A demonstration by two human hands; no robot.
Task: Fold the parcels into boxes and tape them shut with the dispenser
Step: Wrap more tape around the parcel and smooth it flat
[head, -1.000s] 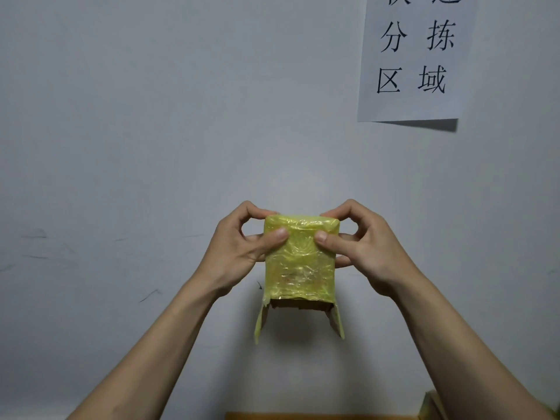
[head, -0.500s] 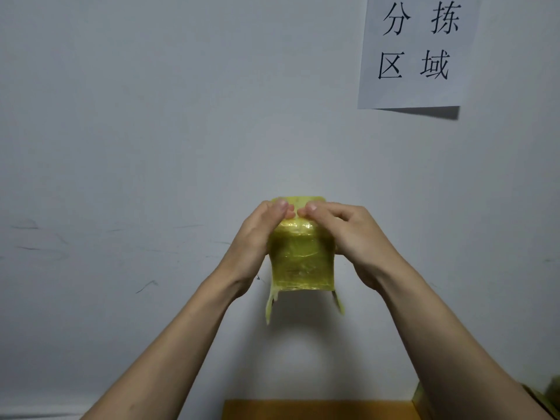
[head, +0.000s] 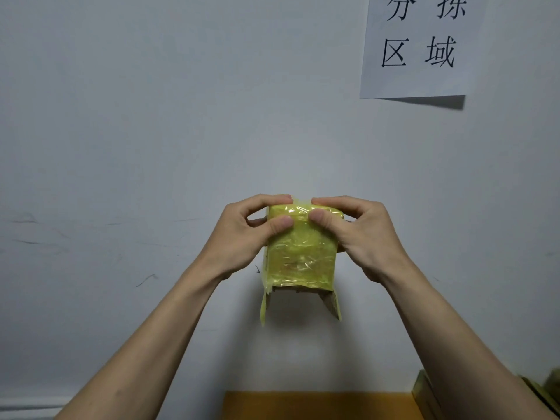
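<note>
Parcel box (head: 300, 253), yellow-taped, held aloft before the wall, left hand (head: 242, 237) and right hand (head: 360, 234) fingers pinching its top edge; risk: near-side flaps hang untaped, uneven thumb pressure may wrinkle tape or spring seam.

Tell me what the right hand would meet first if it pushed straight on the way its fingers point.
The right hand points leftward across the box top, so its fingertips would likely first meet the left hand, whose fingertips sit just across a narrow gap. Depth between them is unclear.
</note>
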